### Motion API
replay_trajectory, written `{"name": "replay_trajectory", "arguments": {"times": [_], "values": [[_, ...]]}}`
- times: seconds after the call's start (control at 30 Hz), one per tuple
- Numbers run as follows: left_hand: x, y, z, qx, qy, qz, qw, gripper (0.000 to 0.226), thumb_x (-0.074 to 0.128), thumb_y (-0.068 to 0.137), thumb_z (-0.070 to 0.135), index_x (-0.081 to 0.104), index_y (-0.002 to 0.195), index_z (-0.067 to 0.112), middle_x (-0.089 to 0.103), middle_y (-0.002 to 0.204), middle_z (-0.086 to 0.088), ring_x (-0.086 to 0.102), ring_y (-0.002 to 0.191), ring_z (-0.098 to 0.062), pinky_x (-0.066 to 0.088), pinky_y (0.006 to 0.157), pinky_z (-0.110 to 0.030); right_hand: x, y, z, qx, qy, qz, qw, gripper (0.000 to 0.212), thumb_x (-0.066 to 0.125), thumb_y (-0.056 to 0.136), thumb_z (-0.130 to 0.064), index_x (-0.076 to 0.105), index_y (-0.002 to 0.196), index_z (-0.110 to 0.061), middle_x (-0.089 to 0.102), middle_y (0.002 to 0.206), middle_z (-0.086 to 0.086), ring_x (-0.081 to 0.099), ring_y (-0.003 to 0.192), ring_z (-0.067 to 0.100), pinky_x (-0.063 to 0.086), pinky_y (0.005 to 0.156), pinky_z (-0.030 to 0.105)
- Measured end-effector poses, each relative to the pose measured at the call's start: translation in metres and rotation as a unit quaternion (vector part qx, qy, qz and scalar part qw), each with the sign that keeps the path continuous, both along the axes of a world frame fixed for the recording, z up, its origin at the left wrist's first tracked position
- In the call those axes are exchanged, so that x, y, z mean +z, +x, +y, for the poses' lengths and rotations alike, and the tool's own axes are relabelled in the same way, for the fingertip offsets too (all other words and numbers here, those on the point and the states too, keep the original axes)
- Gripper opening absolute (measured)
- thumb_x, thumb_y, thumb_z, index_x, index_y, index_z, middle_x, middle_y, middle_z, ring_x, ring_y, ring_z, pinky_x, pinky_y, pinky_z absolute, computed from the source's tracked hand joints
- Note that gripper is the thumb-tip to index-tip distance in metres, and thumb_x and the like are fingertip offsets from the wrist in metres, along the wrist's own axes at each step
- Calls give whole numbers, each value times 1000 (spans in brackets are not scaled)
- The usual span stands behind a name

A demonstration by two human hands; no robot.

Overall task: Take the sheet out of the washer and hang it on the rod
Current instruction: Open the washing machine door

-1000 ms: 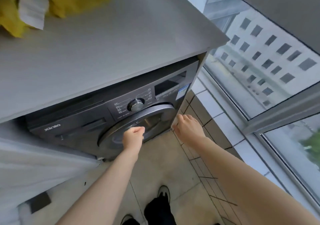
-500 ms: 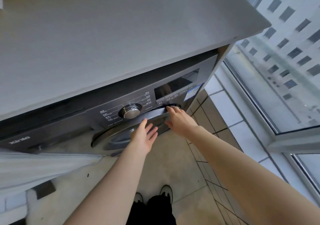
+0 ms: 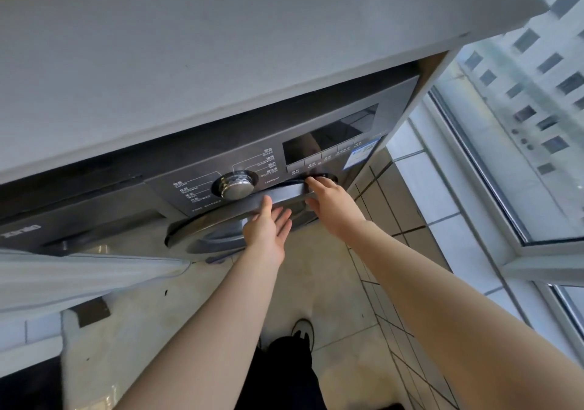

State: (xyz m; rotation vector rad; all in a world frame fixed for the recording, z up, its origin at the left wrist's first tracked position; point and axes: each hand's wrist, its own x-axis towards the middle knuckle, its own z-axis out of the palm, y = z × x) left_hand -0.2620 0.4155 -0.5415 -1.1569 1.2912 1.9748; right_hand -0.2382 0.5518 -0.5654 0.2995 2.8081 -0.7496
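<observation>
Two hands meet at the round door (image 3: pixel 202 229) of a dark grey washer (image 3: pixel 110 207) tucked under a grey desk (image 3: pixel 221 46). The left hand (image 3: pixel 267 229) lies flat with straight fingers, its thumb against the door's rim. The right hand (image 3: pixel 331 207) curls over the door's upper edge, just below the control panel and right of the chrome dial (image 3: pixel 235 185). The sheet is hidden from view. A window (image 3: pixel 521 125) runs along the right.

Daylight enters through the window (image 3: pixel 505 169) on the right, leaving the washer (image 3: pixel 392 106) front dim. Its dark display (image 3: pixel 328 137) shows faint glare. Wide-angle distortion bends the counter (image 3: pixel 221 46) edge, and the buildings (image 3: pixel 556 58) outside look smeared.
</observation>
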Motion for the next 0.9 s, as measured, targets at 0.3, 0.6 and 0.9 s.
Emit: {"name": "replay_trajectory", "arguments": {"times": [0.3,0.6,0.9], "values": [[2,20,-5,-20,-28,6,999,19,61,94,26,52,91,10,67,114,-19,68,98,-28,54,86,-36,4,22,-6,-19,16,-36,999,47,50,98,-32,44,140,-12,54,128,16,55,108,41,47,88,42],[-5,69,-28,-54,-49,12,997,31,60,94,28,59,111,1,67,112,-18,69,95,-25,54,84,-33,10,86,-27,-35,35,-63,997,47,50,98,-36,47,138,-13,54,122,13,50,107,37,45,92,41],[9,117,-56,-108,-118,36,986,40,52,98,26,37,133,14,64,104,-6,71,89,-20,54,80,-32,12,147,-72,-87,21,-77,993,43,54,95,-38,54,130,-13,52,108,11,53,96,31,49,79,38]]}}
